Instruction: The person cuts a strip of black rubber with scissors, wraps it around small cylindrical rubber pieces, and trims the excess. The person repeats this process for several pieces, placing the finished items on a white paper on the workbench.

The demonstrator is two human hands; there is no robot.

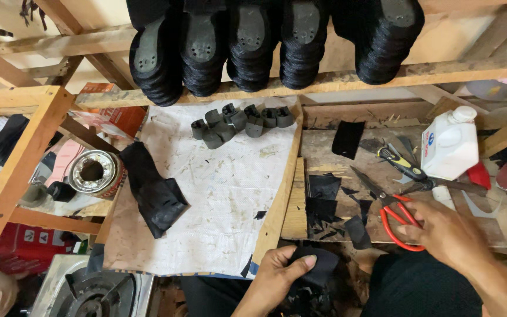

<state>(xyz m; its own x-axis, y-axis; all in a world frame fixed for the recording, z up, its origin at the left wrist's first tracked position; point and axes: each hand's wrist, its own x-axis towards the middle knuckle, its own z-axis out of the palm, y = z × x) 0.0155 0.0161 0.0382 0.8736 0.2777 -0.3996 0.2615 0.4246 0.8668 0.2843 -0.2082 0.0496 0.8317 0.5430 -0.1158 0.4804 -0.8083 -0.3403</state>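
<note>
You are finding open passage over the white paper-covered board; the white plastic jug and yellow-handled knife are crowding the cluttered wooden table.

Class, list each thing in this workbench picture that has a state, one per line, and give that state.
Scissors: blades shut, right hand on the red handles.
Black piece: gripped in left hand.
White jug: upright, cap on.
Tin: open.
Utility knife: lying flat, untouched.

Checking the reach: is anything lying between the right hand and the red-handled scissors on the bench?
Nothing visible does. The right hand already rests against the red-handled scissors, fingers at the handle loops. The left hand holds a black piece apart from them.
</note>
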